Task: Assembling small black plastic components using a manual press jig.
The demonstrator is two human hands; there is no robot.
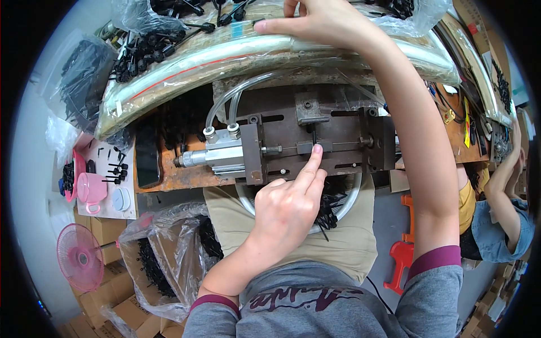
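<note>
My left hand (290,205) reaches up from below with its index finger stretched out and the other fingers more bent. That fingertip touches a small dark block (305,147) in the middle of a brown metal fixture (270,127). A short, thin black piece (314,135) lies just above the fingertip. Over the fixture stretches my right arm. At the upper edge my right hand (321,25) is above a plastic-wrapped ledge, thumb apart from the fingers, which are partly cut off by the picture edge. Nothing shows in its grasp.
A silver air cylinder (225,158) with clear hoses adjoins the fixture's left. Black plastic parts (143,56) lie heaped on the ledge; more fill a bagged carton (169,259). A pink mug (92,188) and pink fan (81,257) stand left. Another person (501,197) sits right, near a red stool (400,259).
</note>
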